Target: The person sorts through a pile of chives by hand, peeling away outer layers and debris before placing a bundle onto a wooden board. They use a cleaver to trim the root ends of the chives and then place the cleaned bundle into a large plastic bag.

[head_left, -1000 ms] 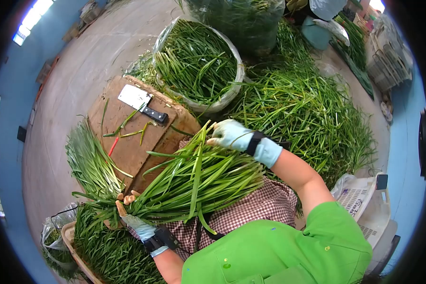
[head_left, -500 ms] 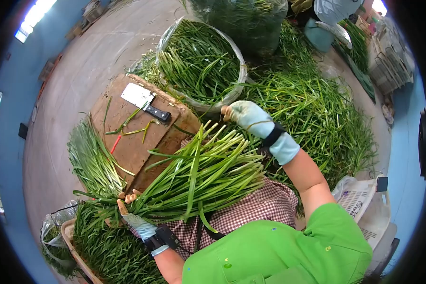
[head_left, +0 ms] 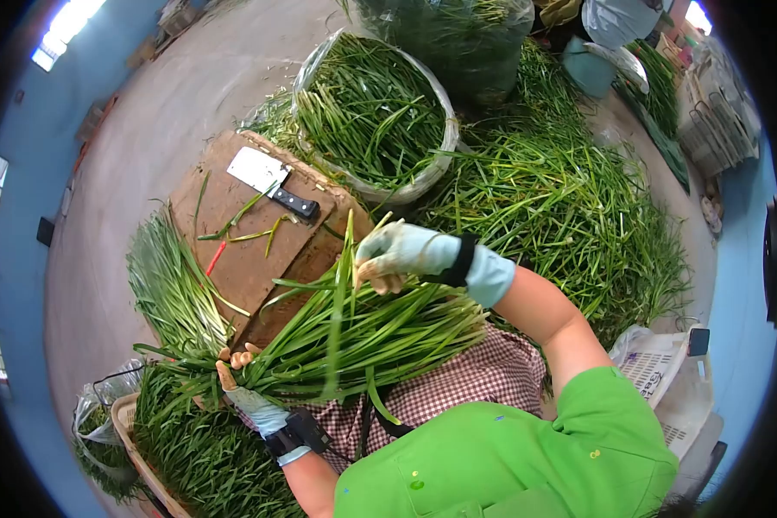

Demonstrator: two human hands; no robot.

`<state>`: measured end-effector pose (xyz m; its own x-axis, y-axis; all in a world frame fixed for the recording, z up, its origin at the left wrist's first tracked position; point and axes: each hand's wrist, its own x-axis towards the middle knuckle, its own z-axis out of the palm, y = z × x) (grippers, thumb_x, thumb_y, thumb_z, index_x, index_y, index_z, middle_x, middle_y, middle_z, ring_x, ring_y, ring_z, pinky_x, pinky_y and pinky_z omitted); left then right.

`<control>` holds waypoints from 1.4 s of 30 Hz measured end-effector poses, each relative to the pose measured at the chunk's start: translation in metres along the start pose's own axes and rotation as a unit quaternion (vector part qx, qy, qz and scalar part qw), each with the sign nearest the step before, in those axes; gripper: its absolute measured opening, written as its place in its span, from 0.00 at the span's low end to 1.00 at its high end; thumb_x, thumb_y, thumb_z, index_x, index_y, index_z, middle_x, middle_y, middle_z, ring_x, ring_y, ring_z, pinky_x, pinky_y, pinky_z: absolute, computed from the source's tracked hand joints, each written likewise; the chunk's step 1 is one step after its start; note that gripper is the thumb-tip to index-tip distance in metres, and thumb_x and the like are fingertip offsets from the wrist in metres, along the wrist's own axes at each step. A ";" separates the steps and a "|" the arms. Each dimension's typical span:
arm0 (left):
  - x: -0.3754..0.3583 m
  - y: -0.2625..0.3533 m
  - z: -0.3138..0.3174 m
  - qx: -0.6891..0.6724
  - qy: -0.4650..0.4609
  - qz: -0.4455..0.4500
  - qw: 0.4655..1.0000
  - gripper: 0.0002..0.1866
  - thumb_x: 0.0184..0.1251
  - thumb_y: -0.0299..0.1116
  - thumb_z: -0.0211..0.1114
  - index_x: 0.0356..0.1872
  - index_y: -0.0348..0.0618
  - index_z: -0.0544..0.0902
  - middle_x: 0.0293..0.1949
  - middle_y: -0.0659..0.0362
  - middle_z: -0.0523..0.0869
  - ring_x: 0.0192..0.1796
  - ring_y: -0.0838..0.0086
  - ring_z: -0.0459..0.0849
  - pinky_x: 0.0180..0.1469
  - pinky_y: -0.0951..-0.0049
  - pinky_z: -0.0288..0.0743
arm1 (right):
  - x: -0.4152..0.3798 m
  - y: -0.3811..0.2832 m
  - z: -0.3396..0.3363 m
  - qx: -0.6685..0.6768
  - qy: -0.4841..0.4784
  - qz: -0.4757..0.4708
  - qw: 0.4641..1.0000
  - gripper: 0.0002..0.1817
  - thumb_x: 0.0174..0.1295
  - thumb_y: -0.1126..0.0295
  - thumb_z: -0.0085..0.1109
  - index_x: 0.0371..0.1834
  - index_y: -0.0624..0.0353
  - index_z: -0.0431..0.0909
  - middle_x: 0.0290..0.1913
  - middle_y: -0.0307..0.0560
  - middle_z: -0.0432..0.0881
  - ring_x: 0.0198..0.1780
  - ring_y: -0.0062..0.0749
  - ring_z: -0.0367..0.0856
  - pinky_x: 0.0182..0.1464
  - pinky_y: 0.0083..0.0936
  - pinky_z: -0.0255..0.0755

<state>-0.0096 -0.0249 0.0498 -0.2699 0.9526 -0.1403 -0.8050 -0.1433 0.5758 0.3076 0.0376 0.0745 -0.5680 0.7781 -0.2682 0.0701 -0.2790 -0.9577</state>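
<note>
A large bunch of long green stalks [head_left: 363,332] lies across the lap, pale ends to the right. My left hand [head_left: 249,384], in a light blue glove, grips the leafy end of that bunch at the board's lower edge. Over the bunch's upper part, my right hand [head_left: 397,257] is closed with its fingers pinched on a green blade. A cleaver [head_left: 272,183] with a black handle rests on the brown board [head_left: 224,203], near loose blades and a red strip [head_left: 216,258]. More stalks [head_left: 174,285] lie along the board's left edge.
A plastic-lined round container [head_left: 447,142] of greens stands beyond the board. To the right spreads a big heap of greens [head_left: 570,216]. A crate [head_left: 125,423] full of greens is at lower left, a white basket [head_left: 652,363] at right. Part of another person [head_left: 617,17] shows at the top right.
My right hand has moved left and down from beside the container to the bunch, now pinching a blade. My left hand still grips the bunch. The view has shifted slightly.
</note>
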 end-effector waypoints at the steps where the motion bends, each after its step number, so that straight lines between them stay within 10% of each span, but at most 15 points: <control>1: -0.002 -0.001 0.003 0.009 0.018 0.009 1.000 0.11 0.65 0.37 0.55 0.42 0.40 0.74 0.25 0.63 0.76 0.30 0.77 0.76 0.52 0.71 0.71 | -0.016 -0.014 -0.002 0.051 0.013 -0.017 0.998 0.10 0.59 0.64 0.55 0.30 0.59 0.79 0.20 0.38 0.78 0.19 0.18 0.76 0.20 0.12 0.67; 3: -0.002 -0.002 0.003 0.011 0.018 0.007 1.000 0.11 0.65 0.36 0.55 0.43 0.40 0.74 0.25 0.63 0.76 0.30 0.77 0.76 0.52 0.71 0.71 | -0.032 -0.009 -0.015 0.144 0.126 -0.109 0.975 0.13 0.60 0.60 0.55 0.30 0.59 0.79 0.20 0.38 0.78 0.19 0.18 0.76 0.20 0.11 0.67; 6: 0.000 -0.004 0.001 0.007 0.021 0.009 1.000 0.11 0.65 0.36 0.55 0.42 0.40 0.74 0.25 0.63 0.76 0.30 0.77 0.76 0.53 0.71 0.71 | -0.018 0.033 -0.044 0.009 0.275 0.033 0.961 0.24 0.60 0.47 0.49 0.26 0.58 0.80 0.19 0.43 0.80 0.19 0.23 0.76 0.21 0.17 0.68; 10: 0.005 -0.002 -0.007 -0.017 0.002 -0.012 1.000 0.11 0.65 0.37 0.55 0.42 0.40 0.74 0.25 0.63 0.77 0.29 0.77 0.76 0.53 0.72 0.70 | -0.008 0.037 -0.019 -0.296 0.166 0.169 0.926 0.21 0.56 0.49 0.53 0.28 0.59 0.80 0.23 0.48 0.80 0.29 0.38 0.80 0.37 0.32 0.71; 15: 0.005 -0.002 -0.005 0.007 -0.024 -0.004 1.000 0.11 0.65 0.36 0.55 0.41 0.40 0.74 0.25 0.62 0.77 0.30 0.77 0.76 0.54 0.72 0.70 | 0.026 0.050 0.013 -0.450 0.166 0.008 0.878 0.16 0.56 0.56 0.54 0.34 0.59 0.78 0.26 0.51 0.80 0.33 0.43 0.80 0.38 0.33 0.72; 17: 0.002 -0.002 0.001 0.003 -0.002 0.007 1.000 0.11 0.65 0.36 0.55 0.41 0.39 0.74 0.25 0.62 0.77 0.31 0.76 0.76 0.54 0.71 0.70 | 0.022 0.027 0.011 -0.077 0.072 0.058 0.993 0.09 0.59 0.66 0.53 0.31 0.59 0.79 0.19 0.40 0.77 0.18 0.19 0.74 0.21 0.17 0.68; 21: 0.002 -0.004 -0.001 0.012 -0.001 0.014 1.000 0.12 0.65 0.36 0.55 0.42 0.39 0.73 0.25 0.61 0.78 0.31 0.76 0.76 0.54 0.71 0.70 | -0.018 0.006 -0.010 0.178 0.156 -0.081 0.968 0.16 0.60 0.57 0.53 0.26 0.58 0.79 0.15 0.39 0.76 0.15 0.17 0.71 0.18 0.10 0.66; 25: 0.003 -0.005 0.001 0.036 0.003 0.027 0.999 0.13 0.65 0.37 0.55 0.43 0.37 0.73 0.26 0.61 0.79 0.32 0.75 0.77 0.55 0.71 0.69 | -0.040 0.011 -0.017 -0.003 0.253 0.061 0.966 0.28 0.60 0.45 0.47 0.21 0.60 0.80 0.09 0.39 0.73 0.09 0.19 0.69 0.10 0.15 0.59; 31: 0.003 -0.003 0.003 0.013 -0.015 0.014 1.000 0.13 0.67 0.38 0.52 0.44 0.38 0.72 0.26 0.62 0.75 0.32 0.75 0.74 0.58 0.68 0.66 | -0.021 0.007 0.035 -0.247 0.065 0.161 0.953 0.19 0.61 0.53 0.50 0.30 0.58 0.80 0.11 0.38 0.74 0.14 0.20 0.72 0.17 0.23 0.66; 38: -0.002 0.001 0.000 0.002 0.001 0.013 1.000 0.14 0.66 0.37 0.53 0.45 0.37 0.71 0.28 0.61 0.74 0.33 0.74 0.74 0.59 0.67 0.65 | -0.023 0.000 0.044 0.200 0.085 0.019 0.976 0.12 0.62 0.63 0.52 0.35 0.60 0.77 0.17 0.38 0.76 0.11 0.13 0.67 0.13 0.07 0.58; 42: -0.002 -0.001 0.000 0.005 0.004 0.017 1.000 0.13 0.65 0.36 0.54 0.44 0.38 0.71 0.27 0.61 0.75 0.33 0.75 0.75 0.57 0.68 0.67 | -0.059 -0.002 0.006 0.193 0.200 -0.041 0.960 0.15 0.61 0.58 0.53 0.31 0.61 0.77 0.20 0.40 0.78 0.14 0.15 0.72 0.16 0.08 0.63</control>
<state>-0.0083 -0.0268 0.0498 -0.3020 0.9449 -0.1262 -0.7900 -0.1739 0.5880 0.3354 -0.0111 0.0926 -0.1938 0.9385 -0.2857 -0.3145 -0.3353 -0.8881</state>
